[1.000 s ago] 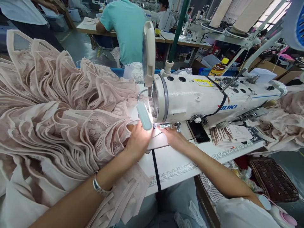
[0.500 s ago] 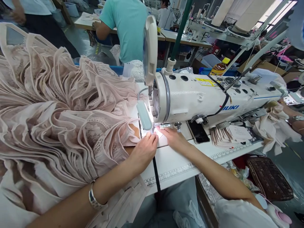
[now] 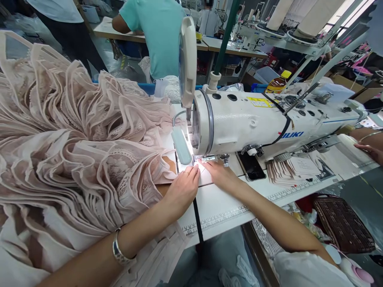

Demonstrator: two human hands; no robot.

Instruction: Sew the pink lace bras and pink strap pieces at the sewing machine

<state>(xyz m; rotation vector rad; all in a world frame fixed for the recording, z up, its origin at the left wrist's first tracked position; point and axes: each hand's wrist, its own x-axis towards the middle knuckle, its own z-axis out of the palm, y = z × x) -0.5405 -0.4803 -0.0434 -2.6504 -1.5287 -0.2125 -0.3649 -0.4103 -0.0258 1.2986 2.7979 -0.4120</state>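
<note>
Under the head of a white sewing machine (image 3: 239, 119) lies a small pale pink piece of fabric (image 3: 204, 177). My left hand (image 3: 183, 188), with a ring and a silver bangle, has its fingers pressed together on the fabric's near left edge, close to the needle. My right hand (image 3: 220, 174) reaches in from the right, fingers stretched out on the fabric beside the presser foot; its fingertips are partly hidden by the machine. A large heap of pale pink lace-trimmed bras (image 3: 119, 159) lies left of my hands, some of it touching the machine bed.
A phone (image 3: 251, 166) and a stack of fabric pieces (image 3: 287, 171) lie right of my hands. A ruler strip (image 3: 224, 217) runs along the table's front edge. A person in a teal shirt (image 3: 164, 36) sits ahead. A co-worker's hand (image 3: 371, 149) shows at far right.
My hands stay almost in place at the needle. At far right, the bunched fabric has gone from the table end, where a co-worker's hand now shows. The person standing at upper left has shifted right.
</note>
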